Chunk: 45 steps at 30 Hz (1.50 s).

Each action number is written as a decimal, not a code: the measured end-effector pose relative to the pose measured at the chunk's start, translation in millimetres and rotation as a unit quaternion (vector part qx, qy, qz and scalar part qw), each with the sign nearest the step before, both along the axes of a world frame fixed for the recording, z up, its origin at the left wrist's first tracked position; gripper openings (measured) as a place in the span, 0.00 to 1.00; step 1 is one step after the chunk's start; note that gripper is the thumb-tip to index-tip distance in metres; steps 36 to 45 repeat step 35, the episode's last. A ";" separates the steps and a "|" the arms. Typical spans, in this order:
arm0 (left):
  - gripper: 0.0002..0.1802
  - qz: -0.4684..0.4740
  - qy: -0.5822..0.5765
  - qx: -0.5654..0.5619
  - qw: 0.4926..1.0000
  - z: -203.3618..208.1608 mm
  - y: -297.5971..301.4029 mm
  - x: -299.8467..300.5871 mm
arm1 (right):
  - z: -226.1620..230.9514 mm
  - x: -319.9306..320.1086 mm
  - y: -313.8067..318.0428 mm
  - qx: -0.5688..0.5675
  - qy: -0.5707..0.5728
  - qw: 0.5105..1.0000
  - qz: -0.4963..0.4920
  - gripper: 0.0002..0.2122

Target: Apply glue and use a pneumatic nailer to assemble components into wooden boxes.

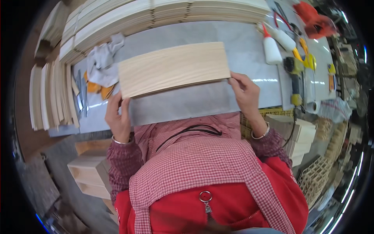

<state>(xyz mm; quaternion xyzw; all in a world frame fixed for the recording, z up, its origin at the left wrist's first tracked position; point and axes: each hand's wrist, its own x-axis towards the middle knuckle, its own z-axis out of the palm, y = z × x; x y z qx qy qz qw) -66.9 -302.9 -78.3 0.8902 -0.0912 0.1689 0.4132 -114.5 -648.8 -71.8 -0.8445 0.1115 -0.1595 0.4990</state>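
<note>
A pale, flat wooden board (175, 68) spans the space between my two hands, its long side running left to right above the grey work table (179, 105). My left hand (118, 116) pinches its near left corner, thumb on the near side. At the near right corner, my right hand (245, 91) grips the board between thumb and fingers. The far edge of the board is slightly higher in view, and its thin near edge shows in shadow. Whether it rests on the table or is lifted a little, I cannot tell.
Long bundled boards (167, 17) line the back, and upright boards (52, 95) stand left. A white cloth (103, 62) lies beside an orange one. At right are a glue bottle (271, 48) with red tip, a power tool (295, 80) and a red bag (313, 21). A wooden box (90, 173) stands lower left.
</note>
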 end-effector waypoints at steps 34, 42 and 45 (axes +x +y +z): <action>0.12 0.004 -0.039 0.030 0.999 -10.3 0.5 2.0 | -0.2 -4.3 1.7 -0.044 -0.022 0.999 0.022 0.09; 0.12 0.001 -0.042 0.029 0.999 -10.0 3.5 1.3 | -0.4 -3.4 3.0 -0.037 -0.017 0.999 0.020 0.09; 0.12 0.001 -0.042 0.029 0.999 -10.0 3.5 1.3 | -0.4 -3.4 3.0 -0.037 -0.017 0.999 0.020 0.09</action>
